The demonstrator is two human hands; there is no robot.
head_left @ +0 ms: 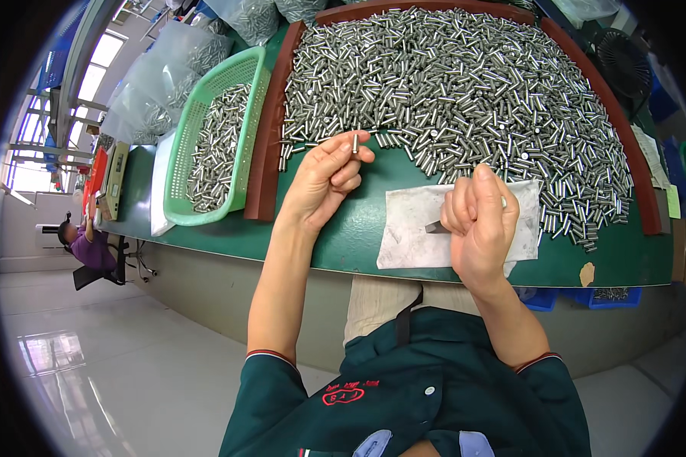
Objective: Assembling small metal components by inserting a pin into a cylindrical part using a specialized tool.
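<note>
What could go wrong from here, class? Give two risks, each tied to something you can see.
1. The small metal pin pinched by the left hand might slip and be lost among similar pins in the heap.
2. The heap has brown strips at its sides and back but none along the front, so pins there could roll off the green table.

L hand point(324, 181) pinches 1 metal pin point(355, 144) btwn thumb & fingers. Pin pile point(450, 84) just beyond grip; red-brown rail point(271, 133), then green basket point(197, 114) w/ pins, to its L. R of grip: R hand point(480, 221) curled round dark tool point(435, 227) over white cloth point(411, 247).
</note>
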